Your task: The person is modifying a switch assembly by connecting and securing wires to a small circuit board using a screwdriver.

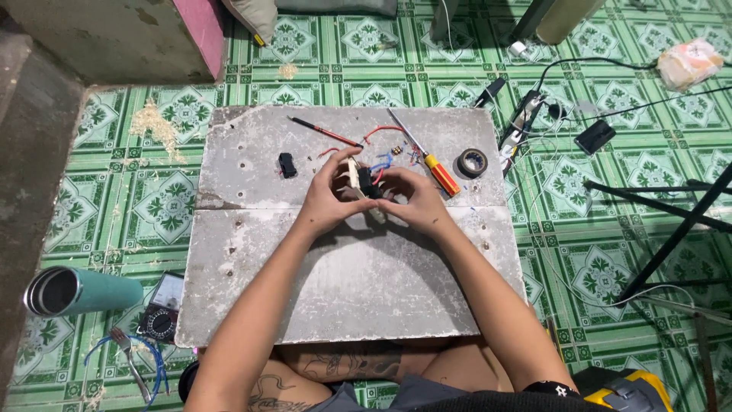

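Both of my hands meet over the middle of a grey worn board [358, 282] that lies on the tiled floor. My left hand [329, 200] and my right hand [412, 197] together hold a small cream-coloured switch plate [355, 177] with a black switch module [366, 181] set in it. Red and blue wires [383, 160] trail from the piece towards the far side of the board. My fingers wrap its sides, so part of it is hidden.
On the board lie a loose black switch [287, 165], a thin red probe [324, 132], a screwdriver with an orange handle [427, 156] and a roll of black tape [473, 162]. A teal tumbler [76, 291], a multimeter [162, 309] and pliers [130, 362] sit at the left; cables and a tripod [671, 221] at the right.
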